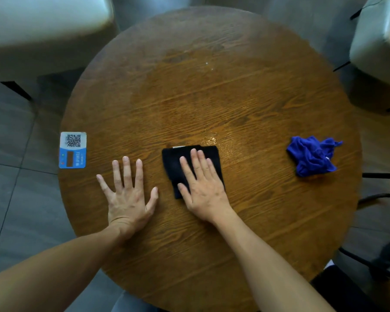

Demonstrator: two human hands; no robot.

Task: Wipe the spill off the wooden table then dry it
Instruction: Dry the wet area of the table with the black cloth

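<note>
Seen from above, two bare forearms reach in from the near edge of a round wooden table (212, 104). The left hand (127, 194) lies flat on bare wood toward the near left, palm down, fingers spread wide apart, holding nothing; it looks placed to brace the body.

The right hand (203, 188) rests palm down on a folded black cloth (173, 163), near the middle of the table and a little toward the near side. Its fingers are extended and close together, pressing the cloth onto the wood rather than gripping it.

Just beyond the cloth's far right corner, a glossy wet patch (212, 138) shines on the wood grain; this appears to be the spill, or what is left of it. Farther back, toward the far edge, a duller damp sheen (189, 55) shows.

Near the right edge lies a crumpled blue cloth (311, 156), untouched, probably meant for drying. At the left edge is a blue and white QR code sticker (72, 150).

Both cloths look soft, light and limp. The black one would likely slide easily on varnished wood, so a flat palm pressing down suits it best. The blue one could be pinched anywhere on its bunched folds.

Pale chairs (378, 52) stand beyond the table.
</note>
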